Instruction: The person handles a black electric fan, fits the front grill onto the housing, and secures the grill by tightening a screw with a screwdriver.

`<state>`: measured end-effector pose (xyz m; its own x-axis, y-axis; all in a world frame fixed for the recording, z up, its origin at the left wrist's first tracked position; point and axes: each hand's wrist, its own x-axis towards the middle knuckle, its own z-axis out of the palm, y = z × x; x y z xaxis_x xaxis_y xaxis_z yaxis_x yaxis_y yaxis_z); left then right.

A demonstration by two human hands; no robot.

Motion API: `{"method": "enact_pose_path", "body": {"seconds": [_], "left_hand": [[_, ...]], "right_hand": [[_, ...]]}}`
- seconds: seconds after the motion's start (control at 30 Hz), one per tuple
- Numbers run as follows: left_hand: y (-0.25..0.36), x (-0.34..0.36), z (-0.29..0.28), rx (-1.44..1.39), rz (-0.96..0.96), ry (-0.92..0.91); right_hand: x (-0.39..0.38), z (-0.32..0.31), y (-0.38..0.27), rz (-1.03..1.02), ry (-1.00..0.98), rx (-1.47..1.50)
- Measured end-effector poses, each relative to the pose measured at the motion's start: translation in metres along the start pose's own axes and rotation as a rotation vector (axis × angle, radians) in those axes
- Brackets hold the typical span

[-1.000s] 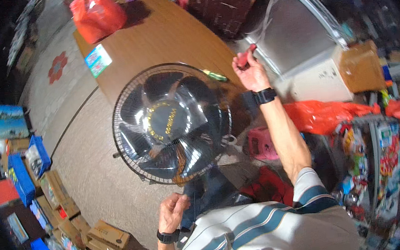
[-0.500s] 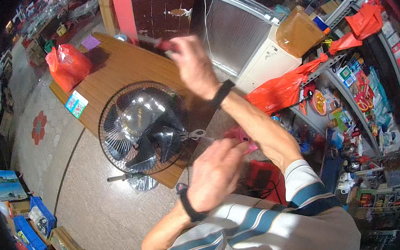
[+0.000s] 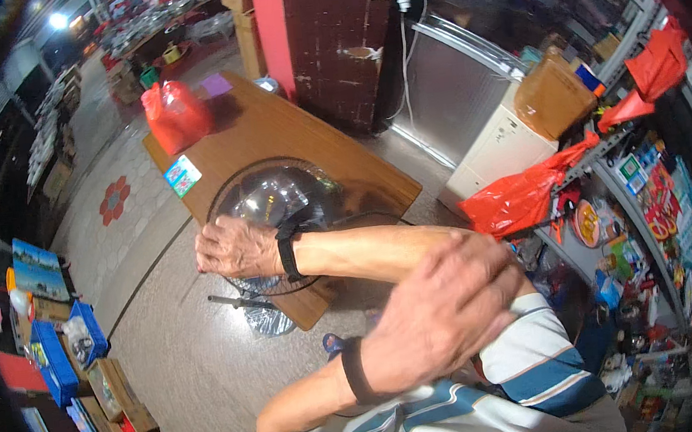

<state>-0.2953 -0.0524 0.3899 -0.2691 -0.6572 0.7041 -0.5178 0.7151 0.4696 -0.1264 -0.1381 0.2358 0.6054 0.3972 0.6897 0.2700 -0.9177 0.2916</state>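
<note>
My right hand (image 3: 237, 247) reaches across to the left, by the near left rim of a round black fan (image 3: 277, 193) with a wire guard. Its fingers are curled closed. A faint thin line slants down from them, but what they hold is hidden. My left hand (image 3: 447, 314) lies over my right forearm near the elbow, slightly blurred, its fingers extended and holding nothing. The fan lies on a brown wooden table (image 3: 358, 165), partly covered by my right hand and arm. A dark rod (image 3: 238, 301) and clear plastic wrap (image 3: 266, 317) show below the table's near edge.
A red plastic bag (image 3: 178, 115) and a printed card (image 3: 182, 176) sit on the table's left part. To the right stand a white cabinet (image 3: 498, 147) bearing a cardboard box (image 3: 553, 96), and crowded shelves (image 3: 654, 211). Blue bins (image 3: 53, 361) and boxes line the lower left.
My right hand has swung left and nearer, from beyond the fan to its near left rim; a blurred reddish thing showed at it earlier. My left hand has moved right onto my right forearm.
</note>
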Motion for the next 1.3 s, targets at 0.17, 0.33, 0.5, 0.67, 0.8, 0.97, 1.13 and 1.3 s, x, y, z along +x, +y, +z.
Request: {"method": "enact_pose_path", "body": {"seconds": [0.17, 0.33, 0.5, 0.67, 0.8, 0.97, 1.13, 1.3], "left_hand": [[-0.015, 0.034, -0.023, 0.157, -0.452, -0.32], [-0.001, -0.002, -0.006, 0.206, -0.233, 0.038], [0.006, -0.042, -0.001, 0.299, -0.265, 0.178], [0.002, -0.063, -0.006, 0.272, -0.318, 0.463], [0.002, -0.051, -0.018, 0.278, -0.428, 0.405], [-0.005, -0.023, -0.011, 0.3, -0.424, 0.191], [-0.009, -0.044, 0.01, -0.045, -0.22, 0.277], [-0.02, -0.152, -0.002, -0.115, -0.599, 0.402]], "right_hand": [[0.014, 0.022, -0.043, -0.043, 0.178, 0.056], [-0.002, 0.011, -0.031, -0.08, 0.073, -0.012], [-0.008, -0.007, -0.01, -0.17, -0.136, -0.068], [0.011, -0.035, -0.003, -0.279, 0.04, -0.065], [0.022, -0.048, -0.002, -0.308, -0.043, -0.065], [0.019, -0.03, -0.016, -0.225, -0.009, 0.006], [0.002, -0.047, -0.023, 0.19, -0.141, 0.308], [-0.049, -0.135, -0.005, 0.839, -0.068, 0.716]]}}
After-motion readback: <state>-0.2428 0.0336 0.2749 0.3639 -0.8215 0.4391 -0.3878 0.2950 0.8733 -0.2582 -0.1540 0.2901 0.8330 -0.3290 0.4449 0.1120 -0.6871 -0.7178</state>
